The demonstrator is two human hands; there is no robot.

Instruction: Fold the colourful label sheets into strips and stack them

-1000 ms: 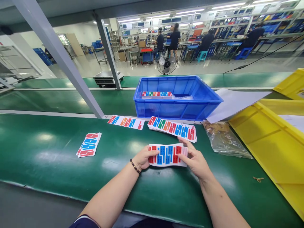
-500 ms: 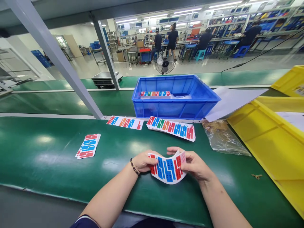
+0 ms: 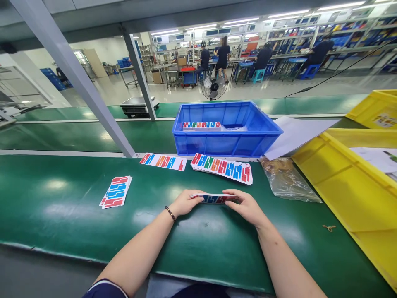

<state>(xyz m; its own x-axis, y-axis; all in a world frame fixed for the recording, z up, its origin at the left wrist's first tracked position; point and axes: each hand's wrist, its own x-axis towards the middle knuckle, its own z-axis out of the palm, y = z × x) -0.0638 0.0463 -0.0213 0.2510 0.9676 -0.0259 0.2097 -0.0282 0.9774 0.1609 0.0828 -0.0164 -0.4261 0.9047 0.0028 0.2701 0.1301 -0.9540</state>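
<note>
A stack of label sheets (image 3: 212,199), printed red and blue, stands tilted on its long edge, so its face shows as a narrow strip. My left hand (image 3: 185,203) grips its left end, thumb on the near face. At the right end my right hand (image 3: 246,205) holds it between thumb and fingers. Just beyond lies a longer pile of label sheets (image 3: 221,167) in red, blue, green and orange. Left of that is a partly bare label strip (image 3: 163,161). A small pile of labels (image 3: 116,191) sits farther left on the green work surface (image 3: 71,227).
A blue bin (image 3: 228,142) with labels inside stands behind the piles. To the right are a plastic bag of rubber bands (image 3: 288,180), a white sheet (image 3: 302,132), a yellow bin (image 3: 347,186) and a loose rubber band (image 3: 329,227). A slanted post (image 3: 80,87) rises at left.
The label stack was flat, then bowed downward between my hands; now it is straight and tipped up on edge. Both hands stay at its ends. The surrounding piles have not moved.
</note>
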